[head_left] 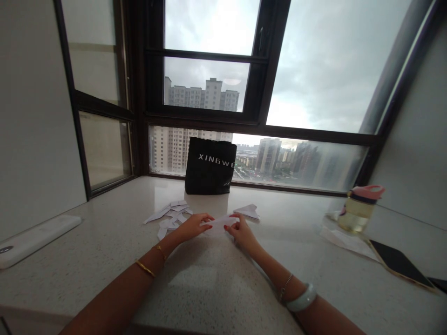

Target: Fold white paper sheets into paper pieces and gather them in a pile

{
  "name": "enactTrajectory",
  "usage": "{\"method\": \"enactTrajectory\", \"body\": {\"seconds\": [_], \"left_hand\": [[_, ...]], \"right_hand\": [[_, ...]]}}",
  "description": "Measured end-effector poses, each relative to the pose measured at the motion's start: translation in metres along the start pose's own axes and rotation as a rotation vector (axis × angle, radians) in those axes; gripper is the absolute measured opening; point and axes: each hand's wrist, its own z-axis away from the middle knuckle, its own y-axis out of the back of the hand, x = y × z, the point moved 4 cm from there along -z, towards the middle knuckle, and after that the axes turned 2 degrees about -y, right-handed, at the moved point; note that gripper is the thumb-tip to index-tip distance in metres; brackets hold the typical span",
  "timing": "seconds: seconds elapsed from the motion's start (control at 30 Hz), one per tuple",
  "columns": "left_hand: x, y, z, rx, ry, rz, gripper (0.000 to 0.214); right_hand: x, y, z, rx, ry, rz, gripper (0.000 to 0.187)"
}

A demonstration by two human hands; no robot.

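A small sheet of white paper (pixel 220 225) is stretched between my two hands, just above the speckled white counter (pixel 195 288). My left hand (pixel 194 226) pinches its left edge between thumb and fingers. At the right edge, my right hand (pixel 242 232) grips it the same way. Several folded white paper pieces (pixel 171 215) lie in a loose heap beyond and left of my left hand. Past my right hand rests a folded paper with a pointed shape (pixel 248 211).
A black bag (pixel 211 174) stands upright against the window. On the right are a bottle with a pink lid (pixel 359 209), white tissue-like paper (pixel 349 241) and a dark flat tablet-like object (pixel 401 263). A long white device (pixel 42 237) lies at the left.
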Motion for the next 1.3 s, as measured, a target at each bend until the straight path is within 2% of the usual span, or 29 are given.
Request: {"method": "enactTrajectory", "body": {"seconds": [0.1,0.17,0.23,0.33,0.63,0.7,0.8,0.93,1.0,1.07,1.17,1.3], "left_hand": [[0.0,0.002,0.0,0.008,-0.007,-0.054,0.025],[0.001,0.001,0.001,0.002,-0.024,-0.082,0.025],[0.003,-0.001,0.001,-0.013,-0.045,-0.108,0.024],[0.005,-0.004,0.002,-0.036,-0.069,-0.156,0.02],[0.01,-0.004,0.002,-0.007,-0.043,-0.312,0.022],[0.007,0.006,0.001,0.048,-0.001,-0.345,0.025],[-0.009,0.036,0.004,0.201,0.125,-0.402,0.026],[-0.051,0.079,0.022,0.401,0.412,-0.475,0.036],[-0.073,0.089,0.032,0.431,0.54,-0.459,0.039],[-0.089,0.093,0.04,0.435,0.623,-0.404,0.032],[-0.098,0.097,0.046,0.506,0.674,-0.299,0.018],[-0.089,0.11,0.045,0.718,0.622,-0.102,0.022]], "right_hand": [[-0.012,0.01,0.0,0.113,0.133,0.111,0.055],[-0.021,0.011,0.002,0.085,0.267,0.272,0.05],[-0.025,0.006,0.004,-0.013,0.344,0.419,0.036],[-0.021,-0.001,0.006,-0.124,0.332,0.49,0.019],[-0.021,-0.003,0.004,-0.168,0.302,0.568,0.02],[-0.021,0.0,0.003,-0.154,0.291,0.582,0.021],[-0.019,0.004,0.001,-0.131,0.269,0.599,0.022],[-0.014,0.004,0.0,-0.136,0.233,0.613,0.019],[-0.013,0.004,0.0,-0.137,0.224,0.611,0.018],[-0.012,0.004,0.0,-0.137,0.218,0.605,0.018],[-0.012,0.004,0.0,-0.134,0.203,0.585,0.018],[-0.013,0.004,0.0,-0.122,0.188,0.535,0.017]]}}
